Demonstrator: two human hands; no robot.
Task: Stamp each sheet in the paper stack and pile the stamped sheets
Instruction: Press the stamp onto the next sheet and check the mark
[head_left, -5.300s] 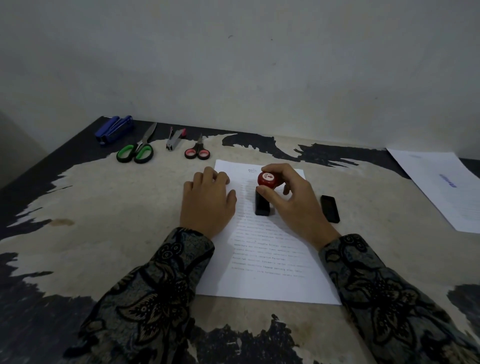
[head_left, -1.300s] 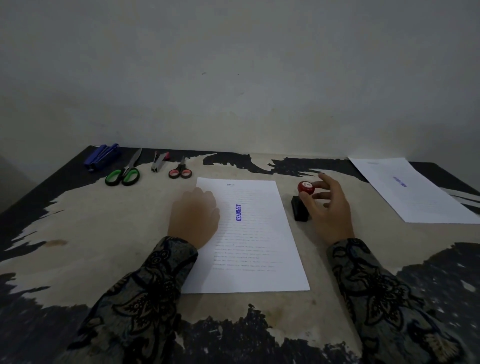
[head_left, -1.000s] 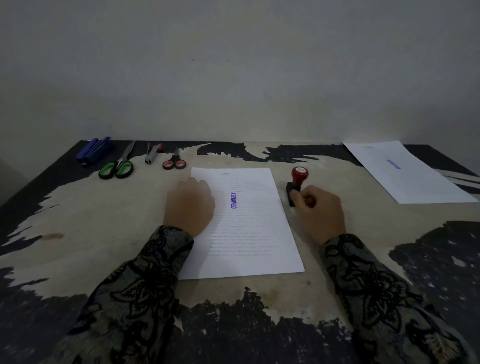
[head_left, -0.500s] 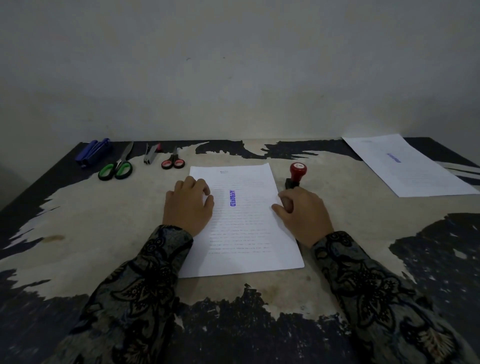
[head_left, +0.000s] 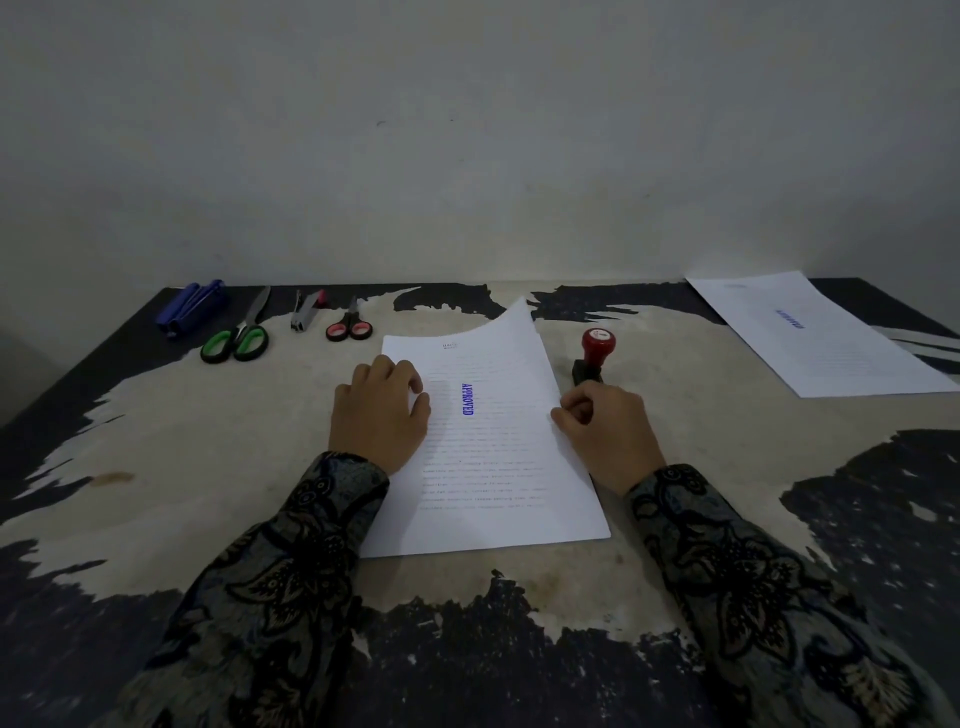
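Note:
A white paper stack (head_left: 493, 499) lies in the middle of the table. Its top sheet (head_left: 498, 364) bears a blue APPROVED stamp mark, and its far right corner is curled up off the stack. My right hand (head_left: 608, 431) pinches that sheet's right edge. My left hand (head_left: 379, 415) rests flat on the stack's left side, fingers apart. The red-knobbed stamp (head_left: 595, 353) stands upright by itself just beyond my right hand. A pile of stamped sheets (head_left: 821, 332) lies at the far right.
Along the far left edge lie a blue stapler (head_left: 189, 306), green-handled scissors (head_left: 236, 338), a grey staple remover (head_left: 306, 312) and small red-handled scissors (head_left: 349, 327). The table (head_left: 182, 467) is worn, beige and black. A wall rises right behind it.
My right hand set the stamp down, moved left to the stack's right edge and pinched the top sheet, whose far right corner now lifts. The left hand stayed on the stack.

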